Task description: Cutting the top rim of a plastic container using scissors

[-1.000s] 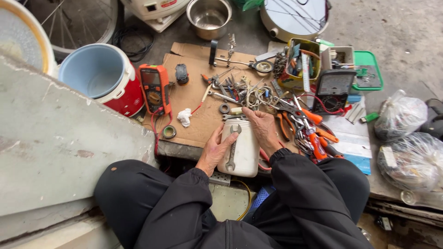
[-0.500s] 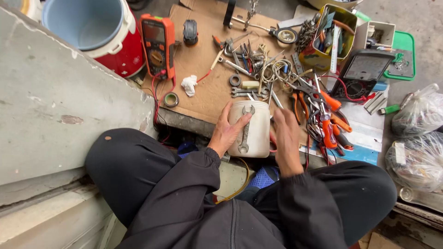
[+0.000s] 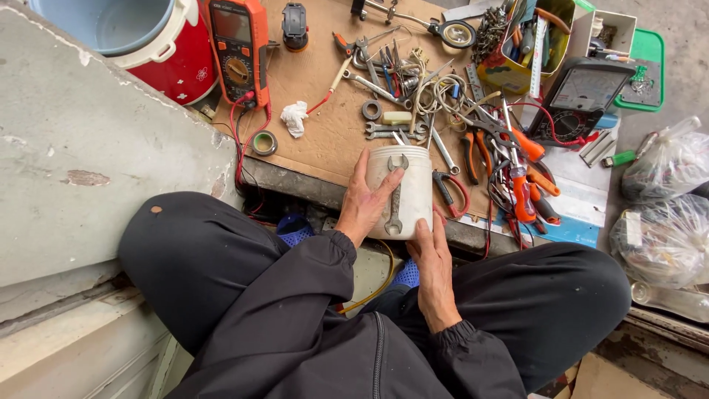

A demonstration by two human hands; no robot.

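A white plastic container [image 3: 415, 193] lies on its side at the near edge of a cardboard sheet [image 3: 325, 137]. A metal wrench [image 3: 395, 195] rests on top of it. My left hand [image 3: 368, 198] grips the container's left side, with the thumb near the wrench. My right hand [image 3: 430, 260] holds the container's near end from below, fingers against its base. Both arms wear dark sleeves, and my knees in dark trousers frame the hands.
An orange multimeter [image 3: 238, 50], a red and white pot [image 3: 151, 41], a tape roll [image 3: 264, 142], loose wrenches [image 3: 395, 131], orange-handled pliers [image 3: 517, 174], a black meter [image 3: 582, 94] and a yellow box of tools [image 3: 521, 44] crowd the cardboard. Plastic bags [image 3: 665, 214] lie at right; a concrete slab [image 3: 74, 148] at left.
The camera has tilted down and closer. My right hand has slid from the container's right side to its near end; my left hand stays on the left side. The wrench remains on top.
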